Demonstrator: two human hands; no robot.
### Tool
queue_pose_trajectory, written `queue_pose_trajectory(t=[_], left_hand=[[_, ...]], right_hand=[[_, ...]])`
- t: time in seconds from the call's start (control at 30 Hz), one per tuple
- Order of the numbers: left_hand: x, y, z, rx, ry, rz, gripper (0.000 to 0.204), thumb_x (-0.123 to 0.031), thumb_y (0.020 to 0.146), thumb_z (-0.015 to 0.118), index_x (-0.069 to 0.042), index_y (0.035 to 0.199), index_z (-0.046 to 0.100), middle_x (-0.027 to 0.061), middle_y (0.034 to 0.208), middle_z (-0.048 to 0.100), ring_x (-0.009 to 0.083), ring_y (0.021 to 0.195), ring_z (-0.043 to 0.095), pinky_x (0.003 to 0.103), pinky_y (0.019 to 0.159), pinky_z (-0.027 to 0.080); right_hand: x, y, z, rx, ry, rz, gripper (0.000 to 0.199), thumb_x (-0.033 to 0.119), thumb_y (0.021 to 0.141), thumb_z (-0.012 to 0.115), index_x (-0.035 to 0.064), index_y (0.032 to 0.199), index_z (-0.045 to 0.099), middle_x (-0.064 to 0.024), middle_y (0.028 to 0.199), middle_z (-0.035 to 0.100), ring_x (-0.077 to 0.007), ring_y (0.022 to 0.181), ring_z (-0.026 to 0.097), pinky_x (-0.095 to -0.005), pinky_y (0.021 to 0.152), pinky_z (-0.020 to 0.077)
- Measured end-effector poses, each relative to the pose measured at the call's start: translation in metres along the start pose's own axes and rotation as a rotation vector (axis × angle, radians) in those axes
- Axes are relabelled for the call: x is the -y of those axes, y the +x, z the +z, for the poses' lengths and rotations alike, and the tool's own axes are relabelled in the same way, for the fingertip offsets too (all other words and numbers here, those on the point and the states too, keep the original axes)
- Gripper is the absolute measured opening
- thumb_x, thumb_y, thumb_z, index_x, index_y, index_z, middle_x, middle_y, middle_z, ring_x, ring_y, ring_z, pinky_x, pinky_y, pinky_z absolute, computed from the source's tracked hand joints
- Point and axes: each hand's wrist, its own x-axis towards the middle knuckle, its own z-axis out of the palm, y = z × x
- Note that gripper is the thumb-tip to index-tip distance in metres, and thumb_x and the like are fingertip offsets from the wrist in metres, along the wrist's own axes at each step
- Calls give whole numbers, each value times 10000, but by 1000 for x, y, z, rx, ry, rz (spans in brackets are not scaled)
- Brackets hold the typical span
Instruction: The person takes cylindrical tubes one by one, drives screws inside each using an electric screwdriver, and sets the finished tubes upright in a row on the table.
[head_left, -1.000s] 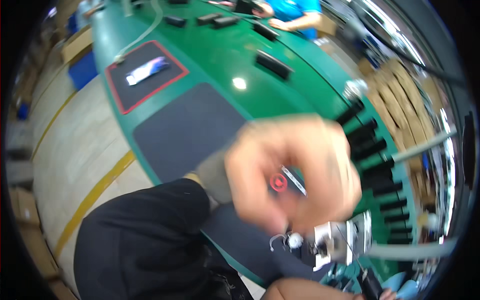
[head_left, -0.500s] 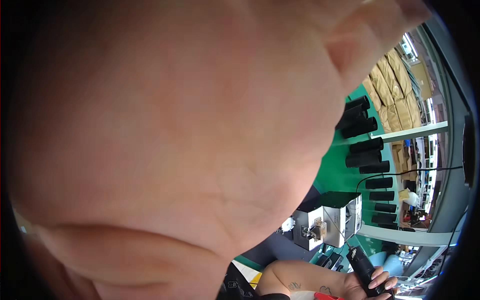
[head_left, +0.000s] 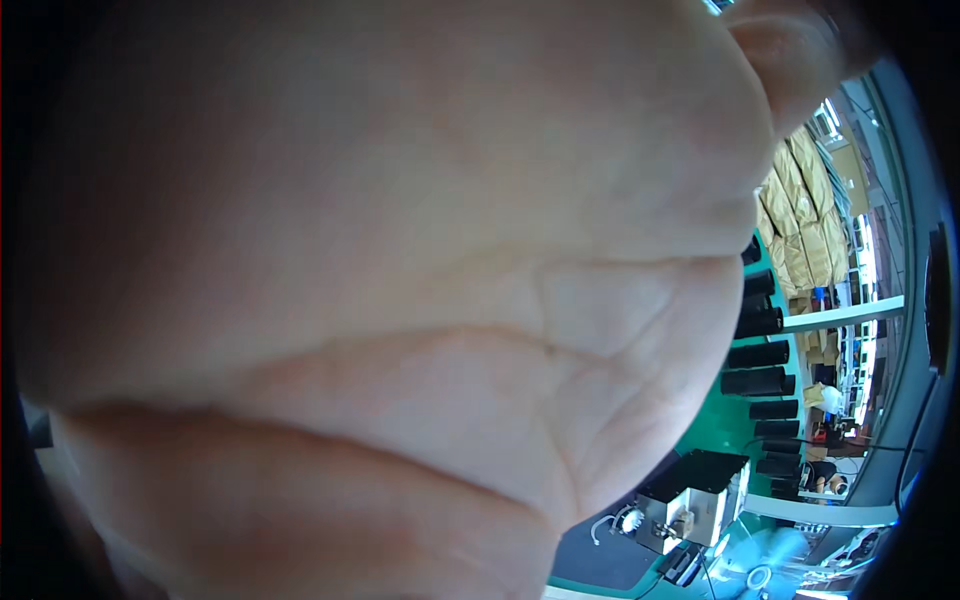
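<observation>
The palm of a hand, by its side of the view my left hand (head_left: 420, 300), fills most of the picture very close up. Creases run across it, and a deep fold of skin lies along its lower part. Part of a finger or thumb sticks out at the upper right, blurred and dark toward its end. The other fingers are hidden or outside the picture, so whether this hand grips anything does not show. My right hand is out of sight. Nearest beyond the palm's lower right edge is a silver metal box with a black top (head_left: 695, 500), bearing a small metal fitting.
The scene appears turned sideways. Several black cylinders (head_left: 757, 354) stand in a row on a green surface (head_left: 715, 425). Beyond them are stacked tan packages (head_left: 800, 200) and a pale frame bar (head_left: 845, 312). A blue fan (head_left: 760, 577) is at the bottom; a person (head_left: 825, 478) sits far off.
The palm now covers more toward the right. My right forearm and hand, which held a black handheld tool at the lower right, have left the view. The metal box appears lower and farther right.
</observation>
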Motion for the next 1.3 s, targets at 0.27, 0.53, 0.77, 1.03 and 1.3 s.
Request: queue_pose_trajectory(t=[0.27, 0.53, 0.77, 1.03, 1.3], left_hand=[[-75, -44, -122, 137, -5, -89, 240, -186, 921, 428, -32, 940, 611, 109, 908, 594, 219, 806, 566, 308, 707, 455], [-98, -97, -205, 254, -23, -156, 238, -165, 927, 421, -30, 932, 617, 101, 855, 592, 193, 752, 562, 279, 668, 462], [-68, -133, -208, 396, -28, -204, 238, -146, 932, 415, -28, 926, 622, 94, 808, 590, 170, 705, 558, 253, 634, 469], [-1, -158, -204, 572, -64, -247, 242, -125, 938, 408, -26, 919, 628, 85, 754, 588, 144, 651, 554, 224, 596, 476], [-39, -143, -213, 572, 88, -205, 260, -179, 936, 404, -32, 962, 617, 97, 829, 561, 168, 728, 523, 255, 647, 455]], right_hand=[[-92, -54, 126, 12, 139, 41, 302, 290, 940, 473, 139, 1202, 478, -27, 883, 528, -147, 612, 504, -295, 578, 439], [-166, -99, 194, 43, 273, 85, 323, 298, 931, 492, 150, 1217, 472, -32, 921, 531, -147, 640, 518, -292, 597, 444], [-186, -121, 185, 64, 412, 80, 343, 305, 923, 508, 159, 1231, 466, -37, 955, 534, -147, 665, 529, -290, 614, 449], [-196, -122, 162, 87, 544, 55, 367, 313, 915, 527, 170, 1246, 459, -42, 992, 538, -148, 693, 542, -287, 633, 454], [-179, -124, 188, 100, 673, 23, 393, 320, 906, 546, 181, 1261, 453, -47, 1030, 542, -148, 721, 555, -284, 652, 459]])
